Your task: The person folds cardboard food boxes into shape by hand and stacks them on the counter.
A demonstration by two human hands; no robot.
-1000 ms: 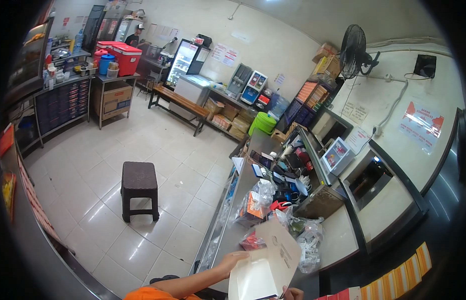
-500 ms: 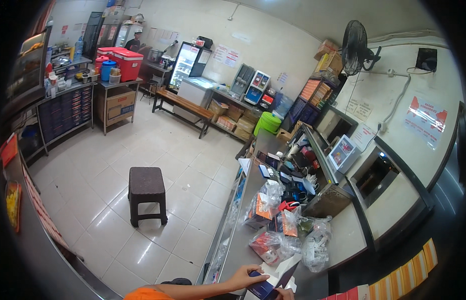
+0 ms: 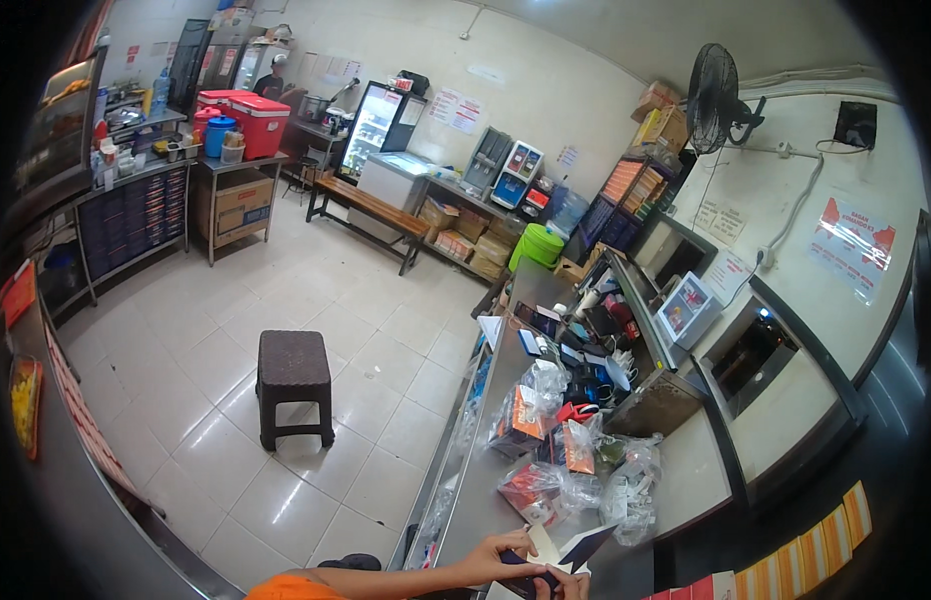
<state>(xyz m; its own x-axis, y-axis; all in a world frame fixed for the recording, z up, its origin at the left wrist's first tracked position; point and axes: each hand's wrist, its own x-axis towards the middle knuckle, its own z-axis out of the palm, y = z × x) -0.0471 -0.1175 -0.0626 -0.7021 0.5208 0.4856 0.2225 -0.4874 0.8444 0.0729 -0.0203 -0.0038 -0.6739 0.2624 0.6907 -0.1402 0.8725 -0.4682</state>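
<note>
Now lowered to the steel counter [image 3: 486, 480], a dark-blue-and-white folded card box [image 3: 566, 555] is pinched by the left hand [image 3: 501, 560]; right hand [image 3: 571, 585] grips its underside.

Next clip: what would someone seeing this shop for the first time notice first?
Probably the dark brown plastic stool standing alone on the pale tiled floor, left of centre. Next, the long steel counter on the right, crowded with clear plastic bags of packets. At its near end, by the lower edge, the person's left hand and right hand hold a dark blue folded carton.
</note>
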